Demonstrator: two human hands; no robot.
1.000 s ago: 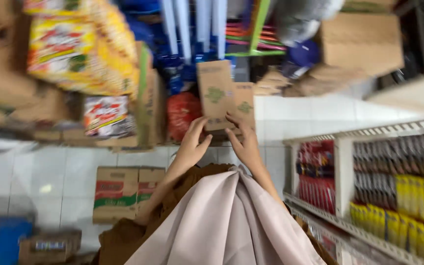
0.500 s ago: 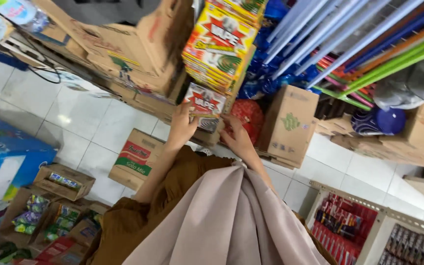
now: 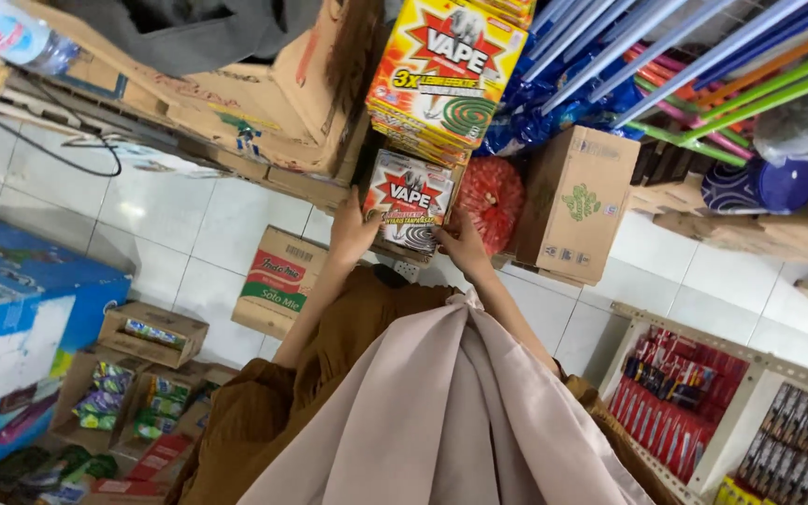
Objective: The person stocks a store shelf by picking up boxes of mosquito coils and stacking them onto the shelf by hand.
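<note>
My left hand (image 3: 352, 230) and my right hand (image 3: 465, 243) grip the two sides of a small red-and-white pack with a coil picture (image 3: 411, 196). The pack sits just under a stack of yellow packs of the same kind (image 3: 446, 70). A brown cardboard carton with a green mark (image 3: 572, 201) stands on the floor to the right of my right hand, apart from it. My brown sleeves and a pale pink cloth (image 3: 441, 411) fill the lower middle of the view.
A red mesh bag (image 3: 495, 201) lies between pack and carton. Coloured broom handles (image 3: 703, 65) lean at the upper right. Flattened cartons (image 3: 236, 84) pile at the upper left. A red-and-green carton (image 3: 273, 281), snack trays (image 3: 123, 393) and a blue box (image 3: 11, 327) sit on white tiles. A wire rack (image 3: 731, 402) is at the lower right.
A second ago both hands held the brown carton up. It now stands on the floor at the right, and both hands have moved left onto the red-and-white pack.
</note>
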